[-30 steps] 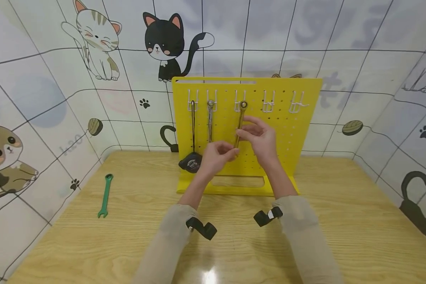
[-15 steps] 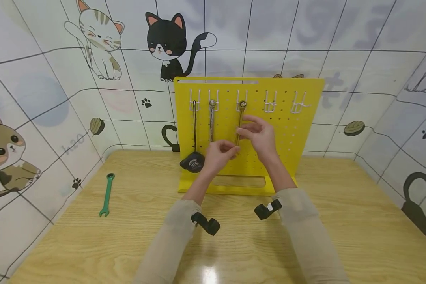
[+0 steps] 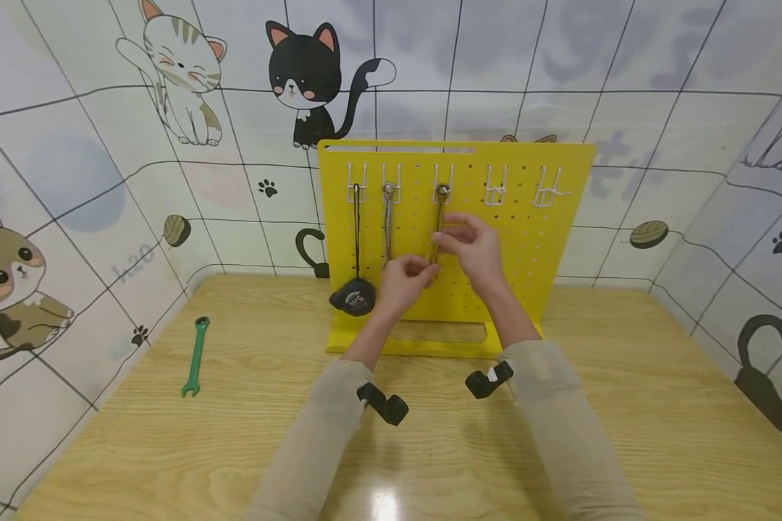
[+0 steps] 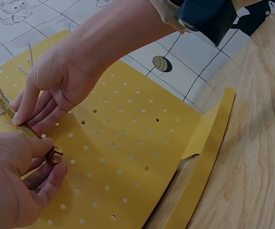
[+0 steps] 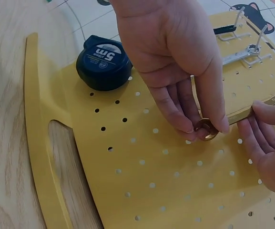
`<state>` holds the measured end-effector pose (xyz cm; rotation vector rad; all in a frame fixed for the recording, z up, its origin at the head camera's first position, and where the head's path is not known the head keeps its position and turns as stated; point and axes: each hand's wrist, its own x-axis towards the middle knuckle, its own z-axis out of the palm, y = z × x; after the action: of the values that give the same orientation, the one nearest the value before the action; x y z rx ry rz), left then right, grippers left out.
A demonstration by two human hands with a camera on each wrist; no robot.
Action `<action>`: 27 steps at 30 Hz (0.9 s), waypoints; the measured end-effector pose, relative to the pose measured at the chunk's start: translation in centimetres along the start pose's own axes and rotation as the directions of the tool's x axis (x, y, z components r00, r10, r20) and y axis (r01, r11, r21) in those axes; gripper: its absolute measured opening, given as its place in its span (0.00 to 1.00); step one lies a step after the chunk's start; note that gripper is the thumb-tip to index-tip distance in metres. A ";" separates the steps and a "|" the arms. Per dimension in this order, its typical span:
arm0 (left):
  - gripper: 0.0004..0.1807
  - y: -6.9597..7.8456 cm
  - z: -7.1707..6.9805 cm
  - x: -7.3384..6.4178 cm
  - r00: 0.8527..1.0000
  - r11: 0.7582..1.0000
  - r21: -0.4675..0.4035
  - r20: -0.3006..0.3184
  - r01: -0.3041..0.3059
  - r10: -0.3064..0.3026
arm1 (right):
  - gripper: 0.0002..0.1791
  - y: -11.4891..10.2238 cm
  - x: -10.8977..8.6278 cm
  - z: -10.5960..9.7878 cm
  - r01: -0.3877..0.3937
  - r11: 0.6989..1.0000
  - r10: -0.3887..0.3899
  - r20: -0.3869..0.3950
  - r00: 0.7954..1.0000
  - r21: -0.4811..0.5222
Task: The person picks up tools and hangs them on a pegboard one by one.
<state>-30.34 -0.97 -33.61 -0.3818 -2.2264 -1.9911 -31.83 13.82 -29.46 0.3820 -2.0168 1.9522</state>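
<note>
A gold combination wrench (image 3: 439, 221) stands nearly upright against the yellow pegboard (image 3: 521, 275). Its ring end is on the middle white hook (image 3: 452, 174), whose prong passes through the ring in the left wrist view. Low on the wrench, my left hand (image 3: 402, 284) pinches the open end (image 5: 207, 129) between thumb and fingers. Higher up, my right hand (image 3: 477, 252) pinches the shank (image 5: 242, 114). A silver wrench (image 3: 387, 221) hangs from the hook to the left, its lower end hidden behind my left hand. Leftmost, a black tape measure (image 3: 353, 297) hangs by its cord.
On the wooden table (image 3: 267, 434) at the left lies a green combination wrench (image 3: 196, 356). Two more white hooks (image 3: 495, 187) without tools are on the board's right side. Tiled walls with cat drawings (image 3: 303, 79) enclose the table behind and at both sides.
The gold wrench's ring end has moved slightly left and back onto the middle hook, its prong now showing through the ring. Both hands have shifted a little with it and keep their pinch.
</note>
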 end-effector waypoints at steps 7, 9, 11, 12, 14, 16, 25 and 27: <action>0.11 -0.1 0.2 -0.3 0.999 0.998 -0.047 0.002 0.034 -0.034 | 0.19 0.5 -0.3 0.2 0.021 0.999 -0.022 -0.033 0.999 -0.042; 0.11 -0.2 0.2 -0.4 0.999 0.998 -0.048 0.007 0.041 -0.040 | 0.18 0.6 -0.4 0.3 0.030 0.998 -0.032 -0.045 0.998 -0.047; 0.11 -0.3 0.2 -0.4 0.999 0.998 -0.044 0.013 0.044 -0.044 | 0.17 0.7 -0.5 0.3 0.037 0.998 -0.040 -0.057 0.998 -0.048; 0.11 -0.3 0.1 -0.4 0.999 0.998 -0.044 0.017 0.045 -0.044 | 0.17 0.7 -0.5 0.4 0.038 0.998 -0.042 -0.065 0.997 -0.049; 0.12 -0.5 0.1 -0.4 0.999 0.998 -0.044 0.025 0.047 -0.046 | 0.16 0.7 -0.6 0.4 0.040 0.997 -0.044 -0.076 0.996 -0.059; 0.12 -0.7 0.0 -0.4 0.998 0.998 -0.038 0.037 0.044 -0.042 | 0.16 0.8 -0.7 0.4 0.039 0.996 -0.045 -0.086 0.995 -0.077; 0.19 -1.0 -0.1 -1.0 0.996 1.000 -0.002 0.088 0.024 -0.024 | 0.16 1.5 -1.4 0.1 0.029 0.997 -0.036 -0.086 0.996 -0.078; 0.21 -1.2 -0.2 -1.1 0.995 1.000 0.001 0.094 0.017 -0.017 | 0.17 1.6 -1.4 -0.1 0.034 0.997 -0.039 -0.079 0.996 -0.065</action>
<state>-29.67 -1.38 -35.04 -0.4672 -2.2925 -2.0222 -31.14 13.93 -31.46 0.3178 -2.0017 1.8461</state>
